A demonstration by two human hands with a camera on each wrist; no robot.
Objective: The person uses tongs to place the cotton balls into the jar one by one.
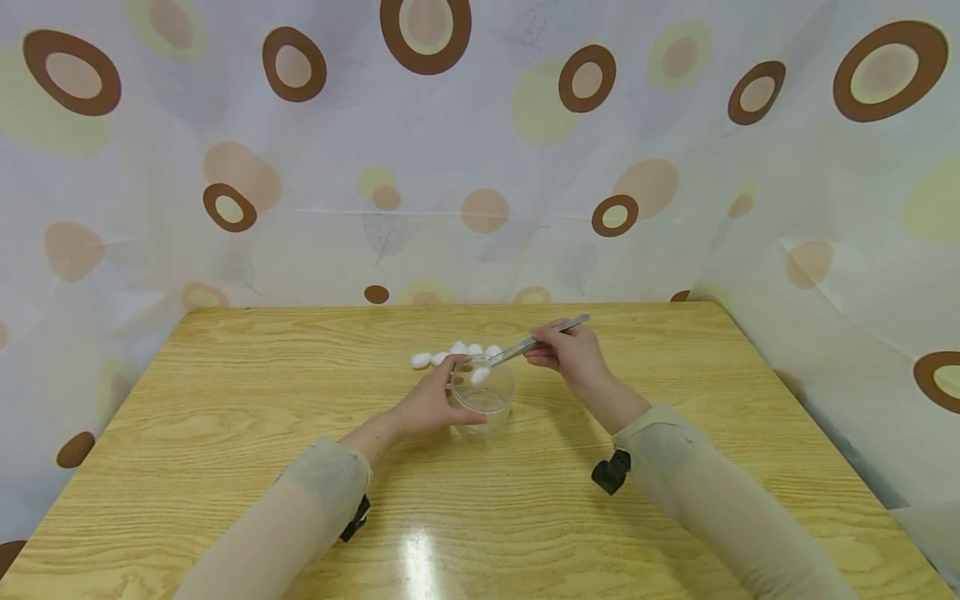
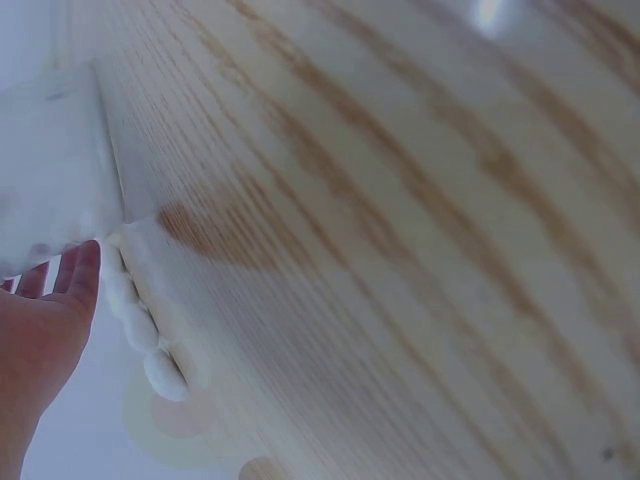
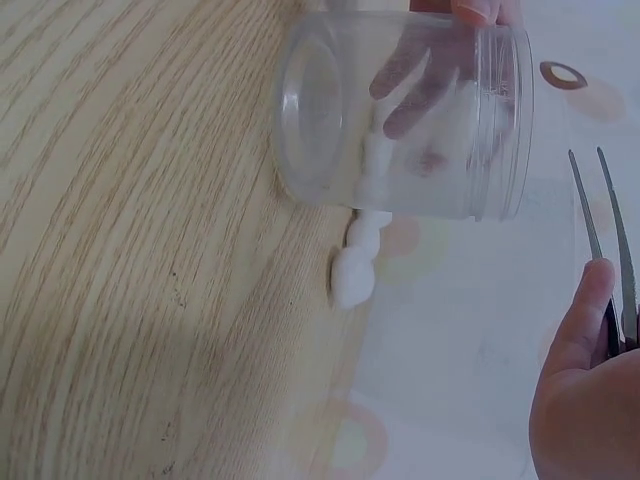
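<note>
L hand [image 1: 429, 402] grips jar [image 1: 493, 421] btwn hands; R hand [image 1: 575, 357] holds tweezers [image 1: 514, 351].

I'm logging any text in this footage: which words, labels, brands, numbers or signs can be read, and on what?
None: no readable text in any view.
The clear jar and tweezers show no legible marking.
The patterned backdrop shows ovals and leaf shapes, not lettering.
The black wrist device is too small to check.

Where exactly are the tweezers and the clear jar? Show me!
Tweezers [image 1: 517, 348]: head view, on the metal prongs.
Clear jar [image 3: 430, 182]: right wrist view, on the side wall.
</note>
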